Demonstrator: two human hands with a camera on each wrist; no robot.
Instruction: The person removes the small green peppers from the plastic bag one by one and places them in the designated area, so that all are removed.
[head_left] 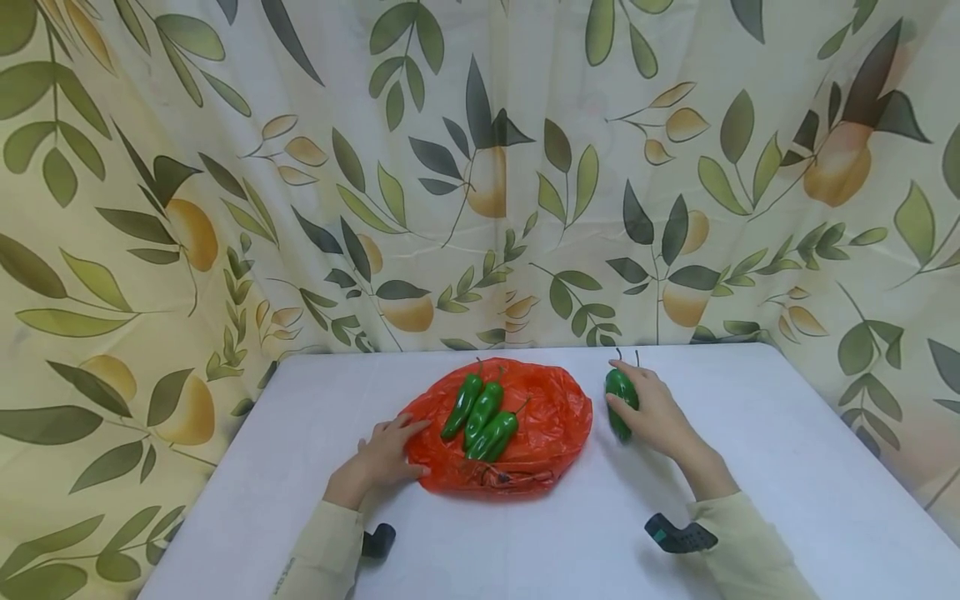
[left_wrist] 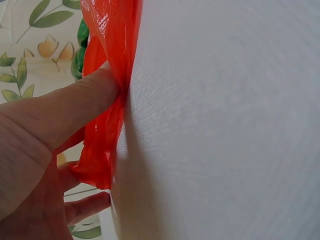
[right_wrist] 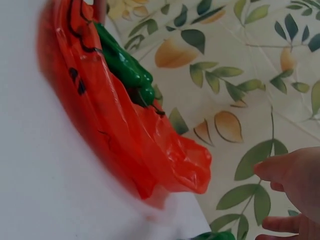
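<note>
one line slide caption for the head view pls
Left hand touches a red plastic bag bearing three green peppers; right hand is at another green pepper on the white table.

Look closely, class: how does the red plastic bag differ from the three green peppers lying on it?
Colour and surface: the red plastic bag is crinkled, while the green peppers are smooth.
Shape and size: the bag spreads out wide; each pepper is much smaller and elongated.
Contact: the left hand touches the bag's edge, but neither hand touches these peppers.
Shared: the bag and the peppers both show shiny highlights.
</note>
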